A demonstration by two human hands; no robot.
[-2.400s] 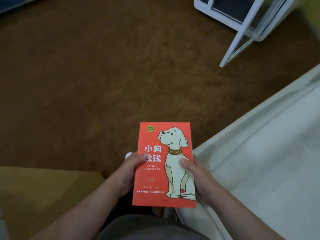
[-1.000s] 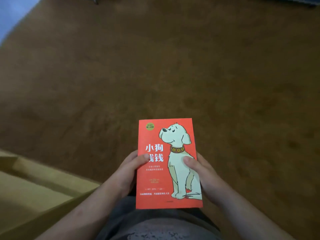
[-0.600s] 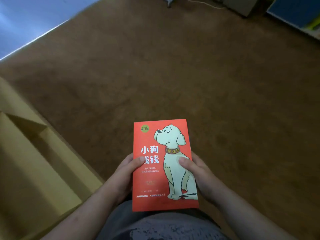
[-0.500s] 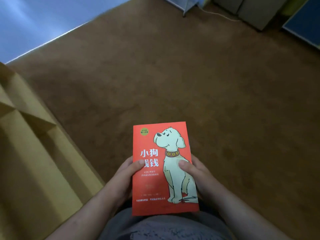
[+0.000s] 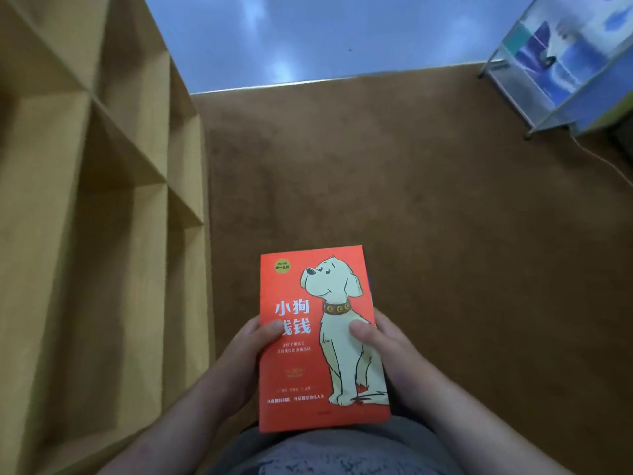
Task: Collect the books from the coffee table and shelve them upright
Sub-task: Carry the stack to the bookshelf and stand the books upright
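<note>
- Head view: 1 red book point(image 5: 318, 337), dog cover facing up, is being held flat before the torso, above the brown carpet point(image 5: 428, 200).
- Left hand point(image 5: 246, 347) is grasping the left edge, thumb on the cover.
- Right hand point(image 5: 387, 344) is grasping the right edge likewise.
- Wooden shelf point(image 5: 85, 200) is standing near, leftward.
</note>
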